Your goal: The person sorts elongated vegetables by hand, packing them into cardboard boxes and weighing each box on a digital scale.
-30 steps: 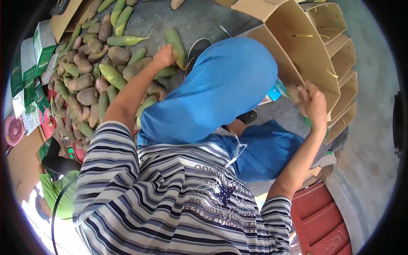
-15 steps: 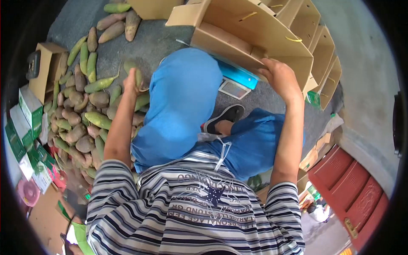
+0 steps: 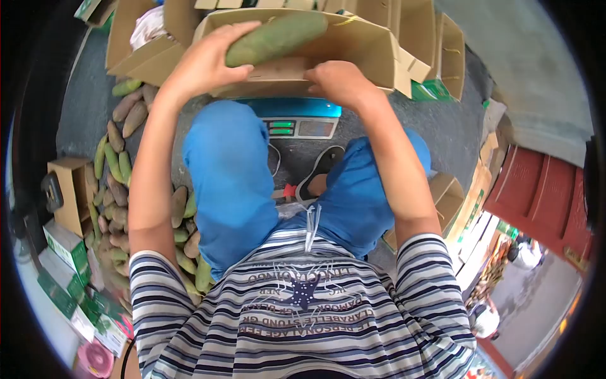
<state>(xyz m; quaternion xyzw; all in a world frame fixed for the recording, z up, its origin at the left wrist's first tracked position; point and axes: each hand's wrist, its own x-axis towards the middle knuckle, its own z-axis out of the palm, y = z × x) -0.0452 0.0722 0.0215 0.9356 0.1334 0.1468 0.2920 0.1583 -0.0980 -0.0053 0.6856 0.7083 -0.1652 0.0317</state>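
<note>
My left hand (image 3: 211,60) is closed around a thick, long green radish (image 3: 278,39), held over the opening of a cardboard box (image 3: 265,88). The radish lies nearly level, its far end tilted up to the right. With fingers curled over the near rim, my right hand (image 3: 344,83) grips the same box. The box rests on a blue scale (image 3: 300,108), whose green display faces me. Left of my knee is a pile of green and brownish radishes (image 3: 117,211), partly hidden by my left arm.
More cardboard boxes (image 3: 416,38) stand in a row at the back right. A box with a pale cloth (image 3: 148,28) is at the back left. Green-and-white cartons (image 3: 66,252) lie at the far left. On the right is a red door (image 3: 543,196).
My left hand has carried the radish from the pile up and right, over the box. My right hand stays on the box rim. The view has turned toward the box.
</note>
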